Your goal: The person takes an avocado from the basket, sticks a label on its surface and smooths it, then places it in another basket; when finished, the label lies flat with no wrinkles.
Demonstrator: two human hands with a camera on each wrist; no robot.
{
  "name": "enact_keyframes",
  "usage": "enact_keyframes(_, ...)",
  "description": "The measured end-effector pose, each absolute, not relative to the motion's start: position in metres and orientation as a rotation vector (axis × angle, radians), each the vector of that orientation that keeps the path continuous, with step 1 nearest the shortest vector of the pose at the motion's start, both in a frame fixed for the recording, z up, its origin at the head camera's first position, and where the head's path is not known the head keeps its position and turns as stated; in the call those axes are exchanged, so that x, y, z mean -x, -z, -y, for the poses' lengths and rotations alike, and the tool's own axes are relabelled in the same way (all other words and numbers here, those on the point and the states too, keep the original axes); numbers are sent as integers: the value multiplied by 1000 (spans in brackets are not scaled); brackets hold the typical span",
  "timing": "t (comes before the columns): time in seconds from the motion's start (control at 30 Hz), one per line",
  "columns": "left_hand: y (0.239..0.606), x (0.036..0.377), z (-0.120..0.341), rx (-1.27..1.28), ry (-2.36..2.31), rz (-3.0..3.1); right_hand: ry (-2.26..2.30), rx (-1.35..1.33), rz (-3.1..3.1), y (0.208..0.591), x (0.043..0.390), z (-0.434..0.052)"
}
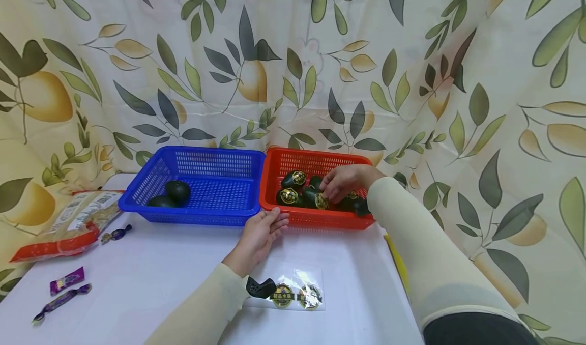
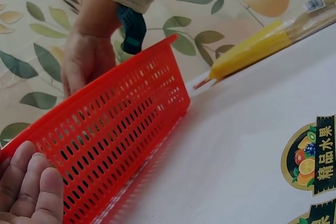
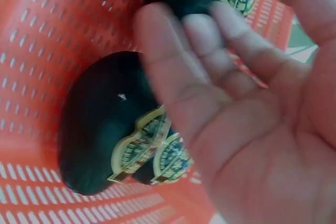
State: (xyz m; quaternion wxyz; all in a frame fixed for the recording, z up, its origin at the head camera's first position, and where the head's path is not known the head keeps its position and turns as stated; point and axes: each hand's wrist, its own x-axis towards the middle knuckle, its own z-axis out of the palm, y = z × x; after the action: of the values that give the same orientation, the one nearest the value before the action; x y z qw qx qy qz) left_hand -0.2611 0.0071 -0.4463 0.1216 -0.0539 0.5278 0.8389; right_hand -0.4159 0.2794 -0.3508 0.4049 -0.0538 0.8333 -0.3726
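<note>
My right hand [image 1: 345, 181] reaches into the red basket [image 1: 329, 217], its fingers over several dark green avocados [image 1: 293, 179] with gold-and-black round stickers. In the right wrist view its palm faces the camera, the fingers are loosely extended, and nothing lies in the palm. A stickered avocado [image 3: 97, 124] sits beside those fingers. My left hand [image 1: 260, 235] is at the front of the red basket near its left corner; in the left wrist view its relaxed fingers [image 2: 50, 195] lie against or very near the basket wall. The blue basket [image 1: 220, 218] holds two avocados [image 1: 177, 191] without visible stickers.
A clear sheet with two round fruit stickers [image 1: 282, 295] lies on the white table. Left are a red-and-clear food bag [image 1: 75, 223] and several wrapped candies [image 1: 67, 280]. A yellow package [image 2: 252, 48] lies right of the red basket. Patterned cloth hangs behind.
</note>
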Motion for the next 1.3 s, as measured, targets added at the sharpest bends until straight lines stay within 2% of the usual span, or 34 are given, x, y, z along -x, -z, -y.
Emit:
enact_keyframes(0.4, 447, 260, -5, 159, -2442, -1537, 770, 185, -2132, 349, 408, -252)
enact_keyframes(0.57, 453, 252, 12, 113, -2367, -1600, 724, 301, -2288, 335, 401, -243)
enact_keyframes(0.67, 457, 243, 42, 101, -2307, -1656, 768, 406, -2368, 321, 394, -226)
enact_keyframes(0.8, 459, 232, 105, 177, -2281, -1665, 847, 532, -2376, 309, 386, -191)
enact_keyframes(1.03, 441, 231, 216, 452, -2436, -1477, 1006, 686, -2266, 321, 384, -113)
enact_keyframes(1.3, 419, 239, 268, 609, -2510, -1428, 1095, 799, -2167, 337, 388, -34)
